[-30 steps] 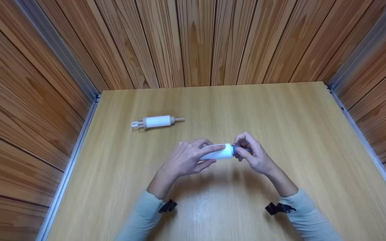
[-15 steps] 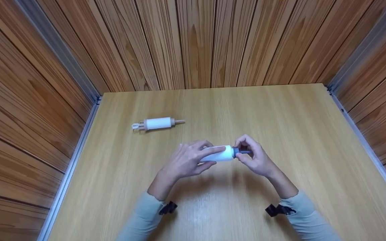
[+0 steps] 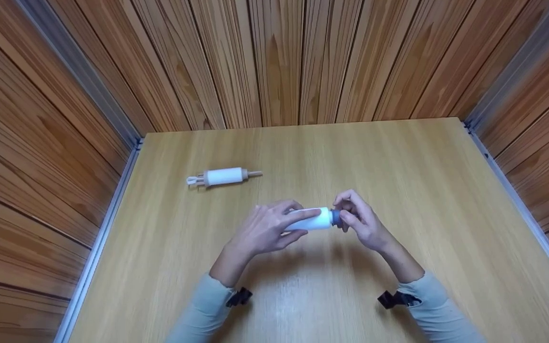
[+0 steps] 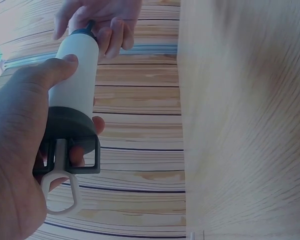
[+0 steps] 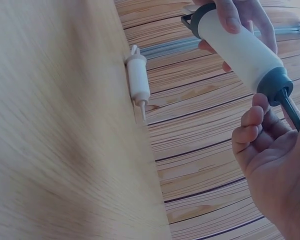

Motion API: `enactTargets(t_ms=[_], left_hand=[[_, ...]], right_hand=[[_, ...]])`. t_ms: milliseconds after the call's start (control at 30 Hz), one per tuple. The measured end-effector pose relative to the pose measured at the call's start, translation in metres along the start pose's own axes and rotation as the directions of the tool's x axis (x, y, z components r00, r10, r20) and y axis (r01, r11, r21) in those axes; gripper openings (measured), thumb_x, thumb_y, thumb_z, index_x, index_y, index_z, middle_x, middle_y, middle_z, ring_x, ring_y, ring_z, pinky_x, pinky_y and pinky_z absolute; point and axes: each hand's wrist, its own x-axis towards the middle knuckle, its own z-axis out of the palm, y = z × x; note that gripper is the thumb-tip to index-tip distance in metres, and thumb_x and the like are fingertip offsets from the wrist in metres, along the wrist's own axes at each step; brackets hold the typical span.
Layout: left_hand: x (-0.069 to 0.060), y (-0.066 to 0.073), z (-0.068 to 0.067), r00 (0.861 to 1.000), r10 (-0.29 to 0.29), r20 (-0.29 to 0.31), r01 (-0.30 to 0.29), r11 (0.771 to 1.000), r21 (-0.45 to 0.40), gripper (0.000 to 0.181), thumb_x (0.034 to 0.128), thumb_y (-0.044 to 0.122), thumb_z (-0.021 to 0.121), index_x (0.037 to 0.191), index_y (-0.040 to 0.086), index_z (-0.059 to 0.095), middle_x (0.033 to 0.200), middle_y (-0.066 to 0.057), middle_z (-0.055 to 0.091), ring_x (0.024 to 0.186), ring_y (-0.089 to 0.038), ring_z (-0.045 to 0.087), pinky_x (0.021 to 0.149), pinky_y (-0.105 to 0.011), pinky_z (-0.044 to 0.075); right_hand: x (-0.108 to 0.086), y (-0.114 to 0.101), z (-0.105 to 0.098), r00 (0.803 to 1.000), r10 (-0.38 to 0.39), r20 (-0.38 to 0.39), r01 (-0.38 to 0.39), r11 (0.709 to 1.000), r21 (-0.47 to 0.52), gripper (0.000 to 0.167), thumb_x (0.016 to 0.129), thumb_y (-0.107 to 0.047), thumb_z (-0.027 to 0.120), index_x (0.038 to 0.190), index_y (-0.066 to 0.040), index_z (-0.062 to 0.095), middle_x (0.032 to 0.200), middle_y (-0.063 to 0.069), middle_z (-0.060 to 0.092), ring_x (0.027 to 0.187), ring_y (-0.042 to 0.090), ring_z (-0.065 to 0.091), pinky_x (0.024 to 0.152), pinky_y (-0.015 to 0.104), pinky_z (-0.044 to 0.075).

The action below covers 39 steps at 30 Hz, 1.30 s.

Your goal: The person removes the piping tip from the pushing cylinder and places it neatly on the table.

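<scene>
A white-barrelled syringe (image 3: 321,219) with a dark blue-grey nozzle cap (image 5: 276,84) is held sideways above the table. My left hand (image 3: 266,227) grips its barrel, thumb and fingers on opposite sides. The left wrist view shows a dark collar (image 4: 70,122) at its back end and a pale pull ring (image 4: 76,196) behind that. At the front end my right hand (image 3: 362,225) has its thumb and curled fingers at the cap, fingertips touching it. The thin nozzle (image 5: 291,111) shows in the right wrist view, but the hand hides it in the head view.
Another syringe (image 3: 225,176), white with beige ends, lies on the wooden table (image 3: 398,166) toward the back left, its nozzle pointing right. Wood-plank walls (image 3: 279,62) with metal corner rails (image 3: 96,238) enclose the table on the back and sides.
My right thumb dropped away below the cap, showing the nozzle, then came back up against the cap. My left hand keeps its grip, and the syringe stays nearly in place.
</scene>
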Motion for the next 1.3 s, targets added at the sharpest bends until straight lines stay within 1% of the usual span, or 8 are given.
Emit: enactTargets(t_ms=[167,333,533,633,800,967,1200,1300], left_hand=[[-0.0006,0.0005,0.0008,1.000,0.008,-0.002,-0.008,1.000,0.014,0.051,0.1065,0.040,0.080,0.155,0.035,0.066,0.129,-0.006,0.081,0.091,-0.020,0.078,0.064,-0.020,0.044],[0.0000,-0.0002,0.0006,1.000,0.011,-0.009,-0.011,1.000,0.012,0.052,0.1055,0.039,0.081,0.155,0.035,0.066,0.130,-0.007,0.081,0.089,-0.020,0.077,0.063,-0.018,0.039],[0.0012,-0.0006,0.0003,0.998,0.042,-0.041,-0.041,0.999,0.023,0.049,0.1050,0.038,0.082,0.152,0.032,0.069,0.126,-0.007,0.081,0.085,-0.018,0.076,0.061,-0.021,0.047],[0.0012,-0.0005,0.0006,0.998,0.048,-0.048,-0.046,0.999,0.027,0.048,0.1045,0.037,0.082,0.151,0.032,0.071,0.124,-0.006,0.082,0.085,-0.018,0.076,0.061,-0.022,0.050],[0.0004,-0.0009,0.0009,0.999,0.034,-0.032,-0.034,0.999,0.011,0.050,0.1044,0.037,0.083,0.152,0.032,0.069,0.127,-0.007,0.081,0.085,-0.018,0.076,0.061,-0.018,0.043],[0.0000,-0.0020,0.0019,0.998,0.043,-0.043,-0.043,0.999,0.006,0.049,0.1053,0.036,0.081,0.153,0.032,0.069,0.126,-0.007,0.081,0.084,-0.018,0.075,0.060,-0.019,0.042],[-0.0003,-0.0025,0.0019,0.999,0.038,-0.038,-0.037,0.999,0.023,0.049,0.1062,0.038,0.080,0.153,0.033,0.068,0.127,-0.007,0.080,0.087,-0.019,0.076,0.061,-0.020,0.044],[-0.0006,-0.0026,0.0020,0.999,0.034,-0.032,-0.033,0.999,0.029,0.049,0.1065,0.039,0.080,0.153,0.033,0.068,0.127,-0.006,0.080,0.087,-0.019,0.076,0.061,-0.019,0.042]], right_hand=[[-0.0016,0.0004,0.0001,1.000,0.014,0.020,-0.014,1.000,0.026,0.017,0.108,0.014,0.043,0.122,0.009,0.052,0.088,0.014,0.058,0.066,0.025,0.056,0.060,0.025,0.053],[0.0005,-0.0001,0.0006,1.000,0.003,0.018,-0.003,1.000,0.019,0.015,0.106,0.017,0.049,0.119,0.010,0.053,0.088,0.012,0.058,0.067,0.017,0.056,0.059,0.026,0.051],[0.0011,-0.0001,0.0014,1.000,-0.022,-0.009,0.022,1.000,0.018,0.018,0.099,0.019,0.055,0.116,0.012,0.054,0.095,-0.005,0.061,0.079,0.004,0.059,0.070,0.021,0.054],[0.0003,0.0006,0.0018,0.999,-0.026,-0.024,0.026,1.000,0.002,0.021,0.095,0.019,0.059,0.114,0.012,0.053,0.100,-0.009,0.062,0.087,0.001,0.062,0.077,0.020,0.056],[-0.0008,0.0016,0.0019,0.999,-0.022,-0.034,0.021,0.999,-0.024,0.024,0.093,0.019,0.061,0.115,0.013,0.053,0.107,-0.010,0.062,0.094,0.002,0.064,0.084,0.021,0.059],[-0.0003,0.0015,0.0022,1.000,-0.002,-0.018,0.002,1.000,-0.007,0.022,0.099,0.015,0.055,0.120,0.012,0.052,0.105,-0.008,0.062,0.087,0.003,0.062,0.077,0.021,0.057],[0.0017,0.0003,0.0015,1.000,0.017,0.008,-0.017,0.999,0.042,0.016,0.104,0.016,0.052,0.119,0.011,0.053,0.088,0.010,0.061,0.072,0.016,0.060,0.064,0.022,0.053],[0.0011,0.0005,0.0018,1.000,0.020,0.008,-0.020,0.999,0.042,0.016,0.103,0.017,0.054,0.117,0.010,0.053,0.089,0.005,0.061,0.073,0.012,0.060,0.066,0.022,0.053]])
